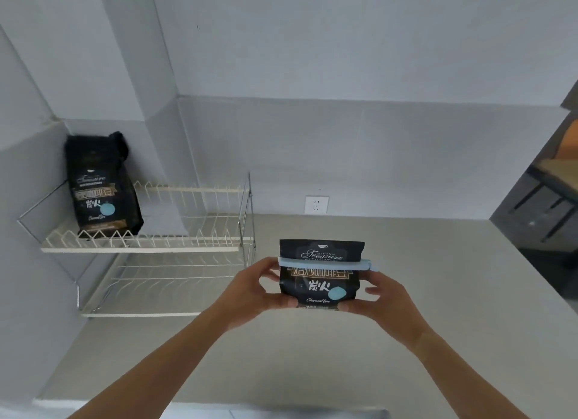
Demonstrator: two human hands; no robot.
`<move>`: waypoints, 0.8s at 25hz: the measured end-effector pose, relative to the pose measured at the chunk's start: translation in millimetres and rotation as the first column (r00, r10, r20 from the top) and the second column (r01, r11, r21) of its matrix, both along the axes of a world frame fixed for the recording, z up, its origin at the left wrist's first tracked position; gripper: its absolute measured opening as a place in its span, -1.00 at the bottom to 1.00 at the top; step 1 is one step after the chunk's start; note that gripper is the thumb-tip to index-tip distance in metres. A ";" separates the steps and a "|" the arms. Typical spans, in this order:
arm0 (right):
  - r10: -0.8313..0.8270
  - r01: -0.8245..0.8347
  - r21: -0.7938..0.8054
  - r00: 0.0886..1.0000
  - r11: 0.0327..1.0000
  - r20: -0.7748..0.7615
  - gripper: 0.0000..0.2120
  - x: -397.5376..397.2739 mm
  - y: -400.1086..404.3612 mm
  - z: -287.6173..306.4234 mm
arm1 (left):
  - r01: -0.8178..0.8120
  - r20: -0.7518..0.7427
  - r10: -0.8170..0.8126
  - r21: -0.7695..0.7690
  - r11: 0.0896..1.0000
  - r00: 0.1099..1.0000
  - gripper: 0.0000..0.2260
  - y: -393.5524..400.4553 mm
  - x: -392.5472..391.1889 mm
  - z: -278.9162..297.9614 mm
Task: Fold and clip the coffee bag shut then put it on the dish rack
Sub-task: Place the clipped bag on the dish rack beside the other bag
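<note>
— Where the beige counter [406,293] runs out from the wall, who has the coffee bag [320,274]?

— Both hands, above the counter. The left hand [250,293] pinches its left edge, the right hand [386,299] its right edge, fingers curled round it. A pale blue clip [327,263] crosses the folded top.

— And the dish rack [147,243]?

— In the counter's far left corner; a second bag [101,184] stands upright at the left end of its upper shelf.

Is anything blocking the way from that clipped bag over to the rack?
Nothing visible does. The clipped coffee bag, held in both hands, has bare counter between it and the dish rack. Another coffee bag fills the upper tier's left end; the rest looks free.
</note>
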State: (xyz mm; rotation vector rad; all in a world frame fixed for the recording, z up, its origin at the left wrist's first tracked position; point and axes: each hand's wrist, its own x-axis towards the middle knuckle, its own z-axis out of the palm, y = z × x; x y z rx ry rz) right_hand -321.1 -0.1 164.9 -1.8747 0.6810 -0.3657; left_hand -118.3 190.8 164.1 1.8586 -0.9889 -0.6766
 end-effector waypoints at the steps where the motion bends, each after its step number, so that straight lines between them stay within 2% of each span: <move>1: 0.001 -0.001 -0.012 1.000 1.000 0.019 -0.44 8.7 -0.6 10.5 | 0.000 0.012 0.001 -0.034 0.999 1.000 -0.47 -0.1 8.5 10.4; 10: 0.041 -0.022 -0.119 0.986 0.993 0.162 -0.54 89.2 15.9 93.5 | 0.012 0.043 -0.003 -0.212 0.977 0.999 -0.52 10.6 86.7 82.9; 13: 0.076 -0.048 -0.137 0.975 0.989 0.207 -0.50 125.6 26.6 108.4 | -0.026 0.023 0.033 -0.253 0.967 0.999 -0.50 23.1 116.6 96.2; 20: 0.126 -0.120 -0.038 0.945 0.992 0.303 -0.50 233.8 63.1 106.6 | -0.127 0.008 0.134 -0.273 0.954 0.991 -0.46 76.6 195.5 104.1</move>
